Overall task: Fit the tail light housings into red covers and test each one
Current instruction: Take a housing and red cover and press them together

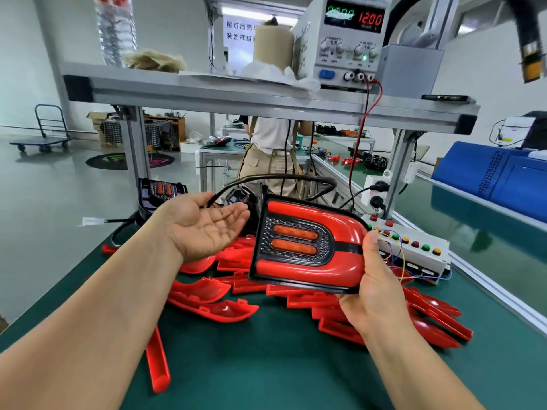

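While the right hand [374,294] grips one assembled tail light [307,247] by its rounded end, above the green bench [266,365], the left hand [204,226] lies open, palm up, just beside the light's black cable [281,177]. One more housing [161,192] sits at the bench's far left. Loose red covers [213,303] lie heaped beneath, overlapping too much to count. One power supply [346,39] stands on the shelf [236,93] above.

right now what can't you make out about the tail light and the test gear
Head view only:
Back of the tail light: faces away, so seating in its cover is unseen.
Fingers of the right hand: hidden behind the light; only the thumb shows.
End of the cable: hidden behind the left hand.
The green display of the power supply: digits washed out by glare.
Labels on the button box: too small.
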